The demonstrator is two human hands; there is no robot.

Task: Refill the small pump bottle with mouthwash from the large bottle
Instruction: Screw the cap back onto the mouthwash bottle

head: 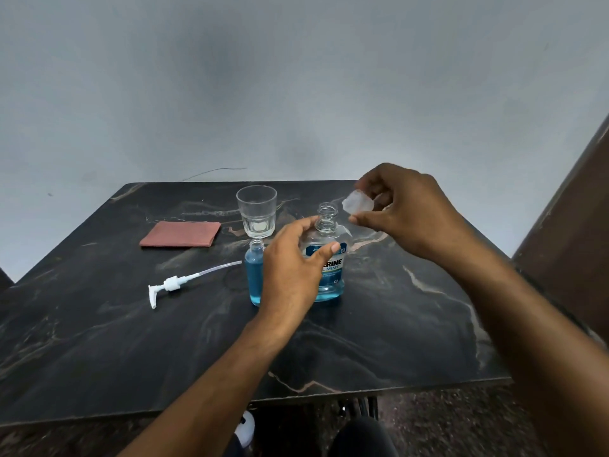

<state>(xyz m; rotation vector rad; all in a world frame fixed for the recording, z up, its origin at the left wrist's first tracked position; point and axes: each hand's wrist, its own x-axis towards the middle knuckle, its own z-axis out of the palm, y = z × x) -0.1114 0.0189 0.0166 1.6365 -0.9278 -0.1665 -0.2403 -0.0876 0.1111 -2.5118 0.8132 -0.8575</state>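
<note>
Right hand (405, 206) grip pinches the clear cap (358, 202), just right of the large mouthwash bottle's (329, 258) open upright neck at frame centre. Left hand (293, 268) grip holds that bottle; the small pump bottle (254, 272) stands touching its left.

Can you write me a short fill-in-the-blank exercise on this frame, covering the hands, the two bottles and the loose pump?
1. The right hand holds the large bottle's clear plastic ____ in its grip, beside the open neck.
2. The left hand steadies the large clear mouthwash bottle by its ____.
3. The white pump head with its tube lies on the dark marble-patterned ____.
4. The small clear bottle of blue liquid stands just in front of the empty drinking ____.

Missing words: cap; shoulder; table; glass
</note>
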